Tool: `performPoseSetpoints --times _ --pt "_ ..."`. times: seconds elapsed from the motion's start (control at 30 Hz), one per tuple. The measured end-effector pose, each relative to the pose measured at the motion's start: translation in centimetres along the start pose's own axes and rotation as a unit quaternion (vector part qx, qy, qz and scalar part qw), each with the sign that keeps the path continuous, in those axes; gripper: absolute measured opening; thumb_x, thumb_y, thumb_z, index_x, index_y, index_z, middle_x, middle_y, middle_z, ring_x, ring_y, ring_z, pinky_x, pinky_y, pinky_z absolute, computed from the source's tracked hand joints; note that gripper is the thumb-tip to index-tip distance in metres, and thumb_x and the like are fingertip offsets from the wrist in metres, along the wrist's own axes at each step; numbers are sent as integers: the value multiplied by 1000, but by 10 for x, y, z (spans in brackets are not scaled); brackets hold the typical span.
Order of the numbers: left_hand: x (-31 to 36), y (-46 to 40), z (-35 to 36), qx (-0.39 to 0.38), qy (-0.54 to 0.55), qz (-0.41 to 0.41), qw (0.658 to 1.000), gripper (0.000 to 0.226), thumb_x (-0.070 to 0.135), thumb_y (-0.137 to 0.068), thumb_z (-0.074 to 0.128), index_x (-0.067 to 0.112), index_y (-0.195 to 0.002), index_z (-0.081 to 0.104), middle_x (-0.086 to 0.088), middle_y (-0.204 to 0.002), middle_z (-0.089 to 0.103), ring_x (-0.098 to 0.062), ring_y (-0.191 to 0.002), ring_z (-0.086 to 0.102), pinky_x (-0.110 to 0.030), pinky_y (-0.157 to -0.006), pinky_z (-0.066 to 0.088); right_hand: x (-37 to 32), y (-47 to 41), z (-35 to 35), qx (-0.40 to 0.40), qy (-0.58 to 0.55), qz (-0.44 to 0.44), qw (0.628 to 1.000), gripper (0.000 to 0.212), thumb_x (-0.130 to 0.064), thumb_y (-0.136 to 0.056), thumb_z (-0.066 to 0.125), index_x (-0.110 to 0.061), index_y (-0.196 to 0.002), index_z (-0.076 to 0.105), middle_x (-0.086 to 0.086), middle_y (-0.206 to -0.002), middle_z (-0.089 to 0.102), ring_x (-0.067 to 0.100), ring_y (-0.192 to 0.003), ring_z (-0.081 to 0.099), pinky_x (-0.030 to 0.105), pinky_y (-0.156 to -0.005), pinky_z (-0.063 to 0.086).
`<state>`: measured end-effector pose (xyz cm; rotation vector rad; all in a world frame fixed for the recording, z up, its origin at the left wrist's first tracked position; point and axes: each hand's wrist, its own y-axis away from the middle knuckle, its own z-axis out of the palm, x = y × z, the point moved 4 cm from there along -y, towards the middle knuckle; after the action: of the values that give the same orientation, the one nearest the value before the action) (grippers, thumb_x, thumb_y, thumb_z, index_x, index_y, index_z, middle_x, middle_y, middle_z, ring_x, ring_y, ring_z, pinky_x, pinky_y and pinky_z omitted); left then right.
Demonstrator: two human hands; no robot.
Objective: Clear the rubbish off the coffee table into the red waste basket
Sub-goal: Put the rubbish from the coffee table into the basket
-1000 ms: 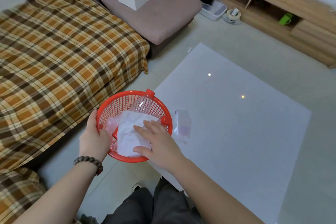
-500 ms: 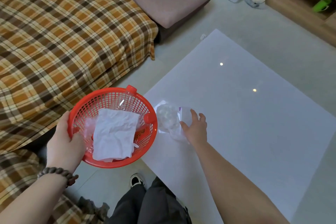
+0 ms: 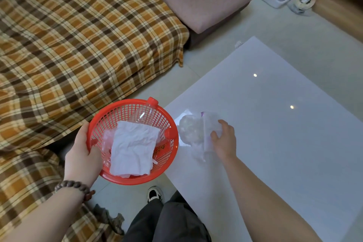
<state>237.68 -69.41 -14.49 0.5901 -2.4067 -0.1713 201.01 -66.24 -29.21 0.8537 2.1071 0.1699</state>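
Right hand [image 3: 224, 139], centre-right of the frame: fingers [image 3: 223, 124] curled down over the far edge of the crumpled clear plastic wrapper [image 3: 193, 133], thumb against its near side, so it reads as a pinch-and-gather grasp on the film, though how firmly it has closed cannot be told through the glare. The wrapper lies on the white counter [image 3: 275, 124] near its left corner, just beside the basket rim; it looks like the last loose rubbish on the surface, and being thin film it probably needs bunching before it will lift in one piece. Left hand [image 3: 82, 155], lower left: fingers wrapped under the wall of the red waste basket [image 3: 110, 116], thumb hooked over the rim, holding it off the counter edge and tilted with its mouth toward the right hand, presumably to keep the drop short and catch anything that slips. Inside the basket: a crumpled white tissue [image 3: 133, 149] lying on top, a clear plastic bottle [image 3: 146, 114] slanting up the far wall with its red cap poking over the rim, a second red cap [image 3: 170, 133] at the right rim, some printed wrapper beneath. Outward: plaid-covered sofa [image 3: 78, 45] fills the upper left; brown cushion [image 3: 206, 0] at top centre; a shoe [image 3: 155, 194] on the floor at bottom centre.
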Motion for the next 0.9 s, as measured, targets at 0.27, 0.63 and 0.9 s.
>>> performPoseSetpoints --times 0.27,0.63,0.9 --pt "15 12 -6 -25 52 -8 998 59 14 -87 45 31 -142 30 -11 -119 59 -16 -81 51 -27 -71 38 -98 74 -70 69 -168 -128 975 43 -23 -86 59 -44 -121 46 -16 -123 47 -3 -107 50 21 -87 45" --pt "46 17 -3 -47 118 26 992 62 11 -84 40 37 -139 31 9 -92 58 4 -69 51 -13 -53 35 -193 166 -9 -127 -47 -332 934 43 -21 -88 60 -26 -129 47 -4 -136 42 6 -125 38 25 -101 41" --pt "55 18 -15 -43 125 55 990 62 10 -85 39 40 -139 31 19 -81 54 0 -67 55 -10 -47 36 -185 171 24 -264 88 -307 910 37 -33 -92 53 -38 -129 52 -4 -152 29 18 -137 32 37 -108 36"
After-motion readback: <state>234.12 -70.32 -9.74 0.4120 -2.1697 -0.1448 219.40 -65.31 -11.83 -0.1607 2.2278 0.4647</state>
